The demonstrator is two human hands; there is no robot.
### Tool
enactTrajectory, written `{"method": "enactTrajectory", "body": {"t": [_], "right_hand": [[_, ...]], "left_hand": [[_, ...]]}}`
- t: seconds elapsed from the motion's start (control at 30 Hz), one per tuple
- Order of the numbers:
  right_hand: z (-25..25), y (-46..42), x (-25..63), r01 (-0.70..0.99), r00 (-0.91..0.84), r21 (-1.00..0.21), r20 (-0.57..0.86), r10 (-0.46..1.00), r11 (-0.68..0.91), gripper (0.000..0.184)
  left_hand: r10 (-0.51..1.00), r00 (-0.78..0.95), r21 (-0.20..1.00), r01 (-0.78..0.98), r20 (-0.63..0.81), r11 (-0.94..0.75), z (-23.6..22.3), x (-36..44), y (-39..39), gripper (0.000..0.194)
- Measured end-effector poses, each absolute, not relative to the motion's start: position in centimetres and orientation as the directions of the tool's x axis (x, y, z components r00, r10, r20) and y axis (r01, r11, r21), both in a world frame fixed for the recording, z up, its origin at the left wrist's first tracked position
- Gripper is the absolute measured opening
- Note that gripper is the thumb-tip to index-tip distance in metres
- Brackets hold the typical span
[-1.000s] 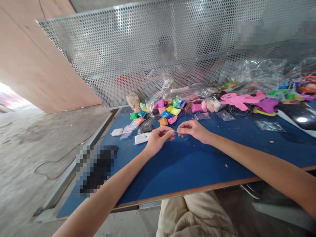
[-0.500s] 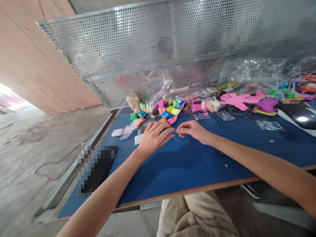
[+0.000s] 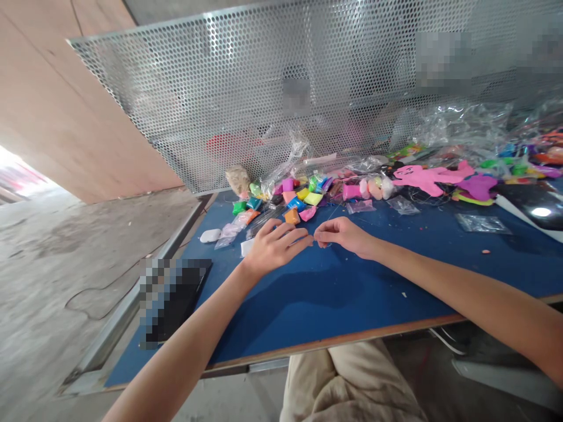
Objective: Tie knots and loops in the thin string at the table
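Note:
My left hand (image 3: 278, 247) and my right hand (image 3: 345, 236) meet fingertip to fingertip above the blue table (image 3: 308, 310). The right thumb and fingers are pinched together. On the left, the fingers reach forward with their tips closed in a pinch. A thin, clear thread (image 3: 326, 260) shows faintly below the right fingertips; most of it is too fine to follow. Just beyond the hands lie an orange packet (image 3: 291, 216) and a pink packet (image 3: 308, 213). A white block (image 3: 247, 248) is partly hidden behind my left hand.
Several coloured packets (image 3: 312, 197) and clear plastic bags line the back, below a perforated metal panel (image 3: 264, 88). A pink figure (image 3: 431, 177) lies right of them. A white case (image 3: 210, 235) and a dark flat device (image 3: 180, 299) are at the left.
The loop of thread that hung below the fingertips is now barely visible. My left hand has turned slightly, uncovering more of the orange packet. My right hand stays almost in place.

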State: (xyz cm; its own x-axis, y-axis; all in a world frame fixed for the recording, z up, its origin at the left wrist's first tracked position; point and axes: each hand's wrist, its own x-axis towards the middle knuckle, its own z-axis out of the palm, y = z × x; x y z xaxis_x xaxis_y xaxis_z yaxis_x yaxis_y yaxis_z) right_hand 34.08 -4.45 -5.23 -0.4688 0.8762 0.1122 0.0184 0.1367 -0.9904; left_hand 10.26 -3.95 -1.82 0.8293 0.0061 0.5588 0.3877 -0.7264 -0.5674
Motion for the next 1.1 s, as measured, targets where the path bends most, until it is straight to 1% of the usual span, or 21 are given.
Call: {"method": "enactTrajectory", "body": {"t": [0.2, 0.33, 0.47, 0.57, 0.73, 0.83, 0.9, 1.0, 1.1], "right_hand": [[-5.1, -4.6, 34.2, 0.052, -0.500, -0.989, 0.093, 0.861, 0.137, 0.031], [-5.0, -4.7, 34.1, 0.062, -0.496, -0.986, 0.104, 0.862, 0.155, 0.031], [-5.0, -4.7, 33.9, 0.061, -0.472, -0.981, 0.135, 0.871, 0.185, 0.032], [-5.1, -4.7, 33.9, 0.058, -0.445, -0.975, 0.168, 0.879, 0.216, 0.032], [-5.1, -4.7, 34.0, 0.062, -0.425, -0.965, 0.206, 0.881, 0.256, 0.031], [-5.0, -4.8, 34.0, 0.084, -0.417, -0.960, 0.210, 0.884, 0.268, 0.032], [-4.9, -4.9, 33.9, 0.103, -0.404, -0.952, 0.224, 0.887, 0.287, 0.033], [-4.7, -5.2, 33.8, 0.152, -0.390, -0.916, 0.289, 0.874, 0.371, 0.035], [-4.3, -5.4, 33.7, 0.209, -0.370, -0.875, 0.342, 0.864, 0.436, 0.035]], "left_hand": [[-0.012, 0.831, -0.591, 0.386, 0.557, -0.708, -1.6, 10.6, -4.5, 0.017], [-0.006, 0.817, -0.577, 0.402, 0.577, -0.711, -1.7, 10.5, -4.6, 0.016], [0.042, 0.796, -0.534, 0.444, 0.604, -0.719, -2.1, 10.5, -4.7, 0.017], [0.097, 0.769, -0.488, 0.492, 0.632, -0.721, -2.2, 10.8, -4.9, 0.013], [0.159, 0.745, -0.449, 0.542, 0.647, -0.711, -2.3, 11.5, -5.2, 0.009], [0.231, 0.718, -0.365, 0.571, 0.657, -0.736, -2.2, 11.8, -5.6, 0.009], [0.322, 0.671, -0.256, 0.613, 0.668, -0.747, -2.2, 12.1, -5.9, 0.010], [0.476, 0.590, -0.080, 0.678, 0.653, -0.731, -2.2, 12.6, -6.3, 0.014], [0.565, 0.535, 0.033, 0.707, 0.628, -0.706, -2.1, 13.0, -6.5, 0.018]]}}
